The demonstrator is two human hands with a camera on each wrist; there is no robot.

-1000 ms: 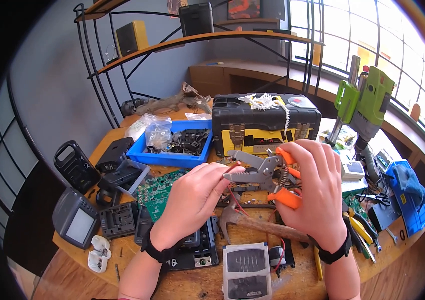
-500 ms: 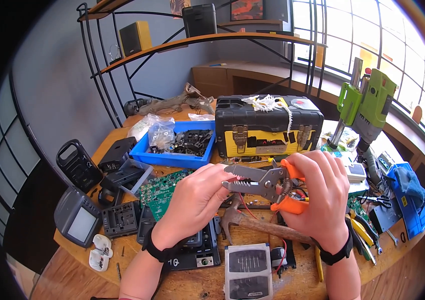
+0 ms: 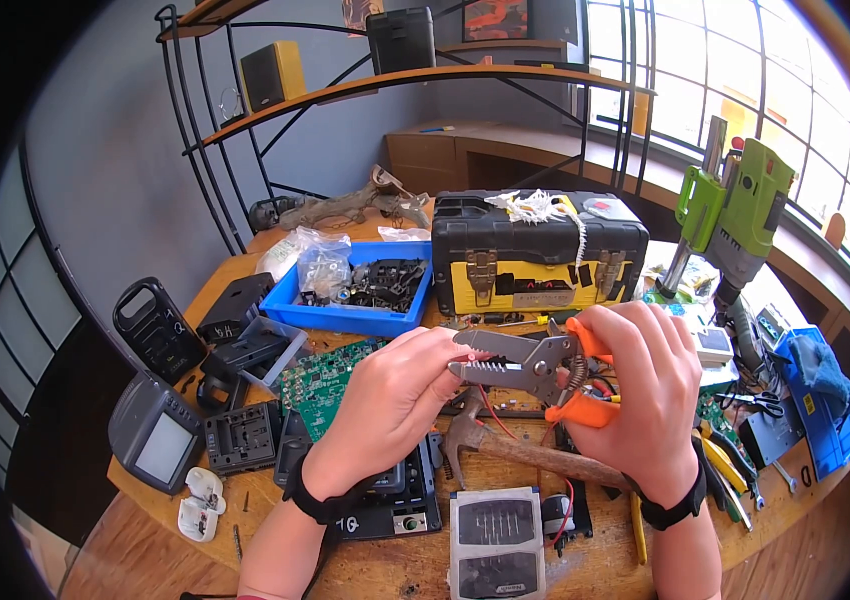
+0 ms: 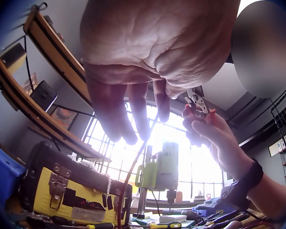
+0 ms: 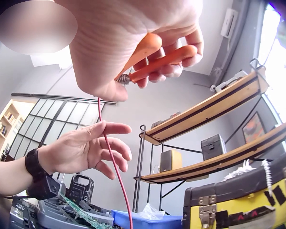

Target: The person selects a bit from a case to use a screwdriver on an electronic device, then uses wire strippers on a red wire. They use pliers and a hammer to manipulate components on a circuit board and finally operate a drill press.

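My right hand grips the orange-handled wire strippers, fingers around one handle and thumb side against the other. The toothed blades stand slightly apart and point left. At their tips, my left hand pinches a thin red wire between thumb and fingers; the wire's end sits between the blades. From the left hand the wire hangs down toward the table, as both wrist views show. Below the hands, a claw hammer with a wooden handle lies across the table.
Behind the hands stand a black and yellow toolbox and a blue tray of parts. A green drill on a stand is at right. Circuit boards and device housings crowd the left; a bit case lies in front.
The strippers have swung from tilted and wide apart to nearly level, their blades closer together around the wire's end. Over the last half second the hands have barely moved.
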